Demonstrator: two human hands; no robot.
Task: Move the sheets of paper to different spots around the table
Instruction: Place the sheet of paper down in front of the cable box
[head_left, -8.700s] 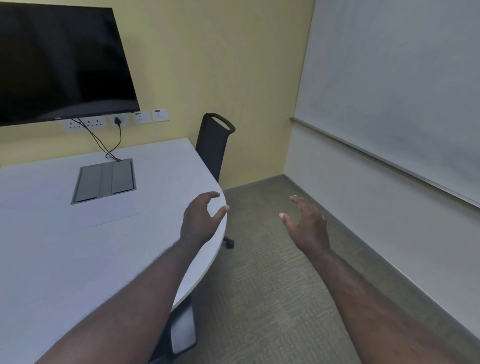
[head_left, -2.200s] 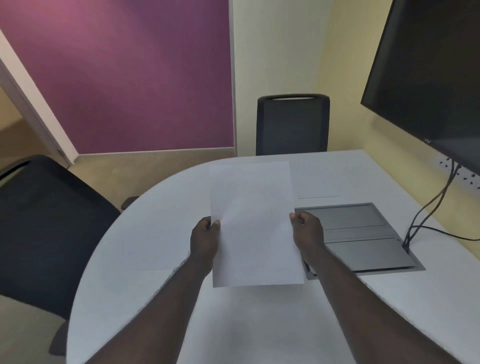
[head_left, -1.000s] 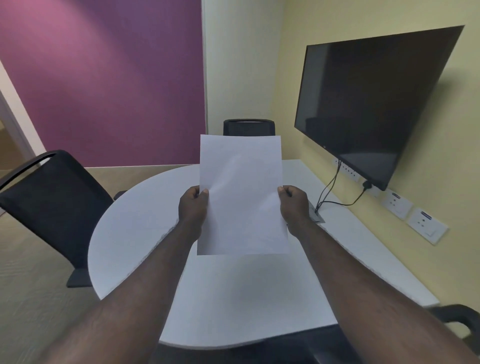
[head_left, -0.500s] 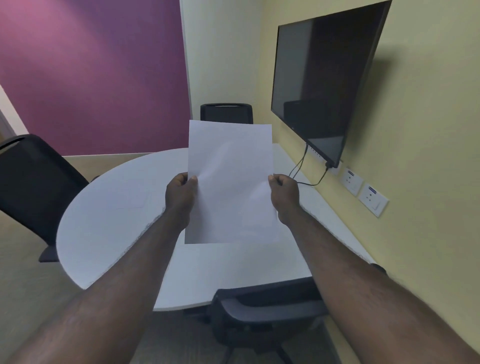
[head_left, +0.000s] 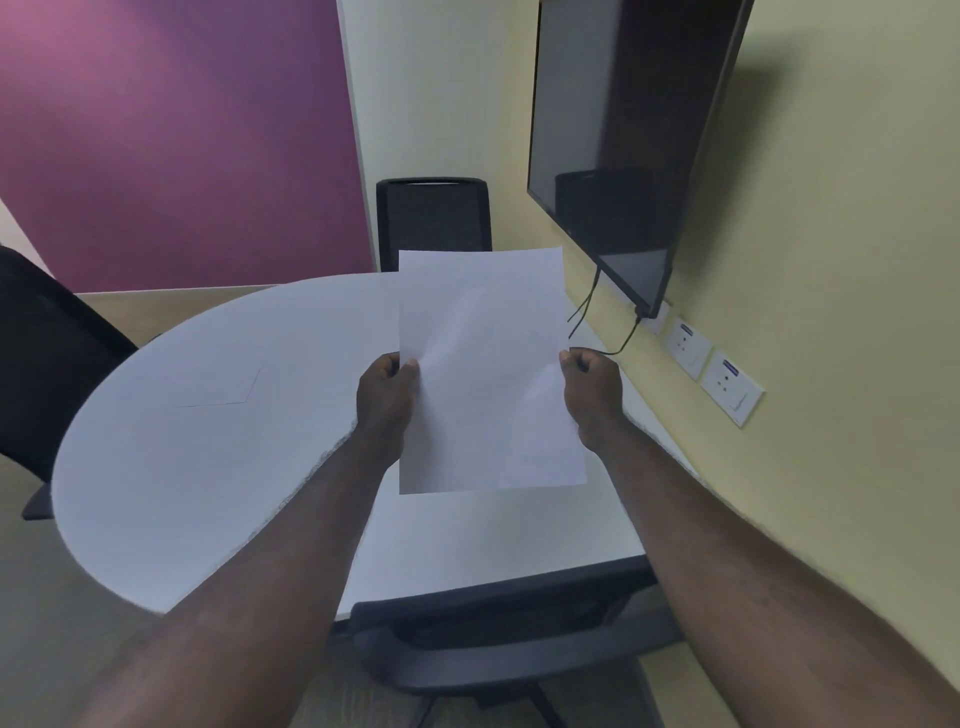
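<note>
I hold a blank white sheet of paper (head_left: 485, 364) upright in the air above the white rounded table (head_left: 208, 467). My left hand (head_left: 387, 395) pinches its left edge and my right hand (head_left: 592, 395) pinches its right edge, both near mid-height. The sheet hides the table's middle behind it. A second white sheet (head_left: 218, 382) lies flat on the table to the left, its edges faint against the white top.
A black chair (head_left: 498, 644) is tucked under the table's near edge, right below my arms. Another chair (head_left: 434, 218) stands at the far end and a third (head_left: 47, 358) at the left. A dark wall screen (head_left: 628, 145) with hanging cables (head_left: 587, 312) and wall sockets (head_left: 711, 364) is on the right.
My view has pulled back and swung right around the table. The held sheet stays between both hands, and a near chair has come fully into view below.
</note>
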